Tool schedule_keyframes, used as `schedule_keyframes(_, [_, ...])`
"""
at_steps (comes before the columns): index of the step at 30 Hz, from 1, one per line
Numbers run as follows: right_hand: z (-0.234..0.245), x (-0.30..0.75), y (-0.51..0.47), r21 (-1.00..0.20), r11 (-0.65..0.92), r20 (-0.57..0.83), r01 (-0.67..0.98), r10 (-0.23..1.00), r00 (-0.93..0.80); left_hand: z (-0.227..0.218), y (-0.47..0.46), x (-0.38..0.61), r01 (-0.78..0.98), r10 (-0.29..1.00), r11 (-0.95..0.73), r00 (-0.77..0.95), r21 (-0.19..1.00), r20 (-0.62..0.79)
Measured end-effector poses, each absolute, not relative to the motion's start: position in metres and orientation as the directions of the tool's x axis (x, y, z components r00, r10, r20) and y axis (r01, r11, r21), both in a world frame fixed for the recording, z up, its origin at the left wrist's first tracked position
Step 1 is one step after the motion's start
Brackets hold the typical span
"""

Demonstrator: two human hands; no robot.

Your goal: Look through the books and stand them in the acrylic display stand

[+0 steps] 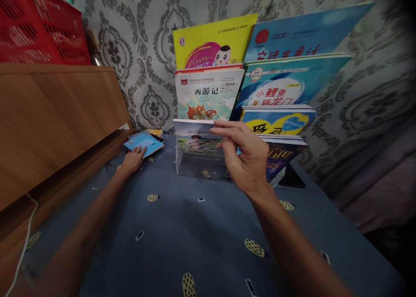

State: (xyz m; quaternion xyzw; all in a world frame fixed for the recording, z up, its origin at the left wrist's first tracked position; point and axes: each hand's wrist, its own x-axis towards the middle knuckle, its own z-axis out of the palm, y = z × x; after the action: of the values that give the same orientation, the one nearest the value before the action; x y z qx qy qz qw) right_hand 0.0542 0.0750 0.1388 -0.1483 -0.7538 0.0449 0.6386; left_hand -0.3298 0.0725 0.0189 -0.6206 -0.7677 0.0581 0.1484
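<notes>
— Where is the rack?
— At the back of the bench, against the wall, with books rising in two columns, each behind the last.
— And the hands?
— The right hand is before the rack, fingers pinching the front left book. The left hand lies far left on a booklet, beside the cabinet, which carries a crate.

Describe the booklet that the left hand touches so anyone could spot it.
Beside the wooden panel, on the blue spotted cloth, a small pile lies flat. The light-blue booklet tops it, under the left hand; the picture books to its right stand upright.
</notes>
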Motion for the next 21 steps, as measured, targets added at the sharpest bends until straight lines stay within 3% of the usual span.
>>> schedule_keyframes(14, [0.139, 0.044, 0.055, -0.202, 0.975, 0.937, 0.088, 0.219, -0.272, 0.000, -0.057, -0.284, 0.974, 0.996, 0.004, 0.015, -0.225, 0.083])
schedule_keyframes(18, [0.123, 0.028, 0.045, -0.215, 0.975, 0.864, 0.047, 0.213, -0.457, -0.004, -0.080, -0.259, 0.969, 0.989, -0.061, 0.090, -0.239, 0.113])
schedule_keyframes(21, [0.101, 0.014, 0.036, -0.235, 0.970, 0.700, 0.068, 0.218, -0.680, -0.007, -0.092, -0.219, 0.956, 0.969, -0.123, 0.174, -0.266, 0.175])
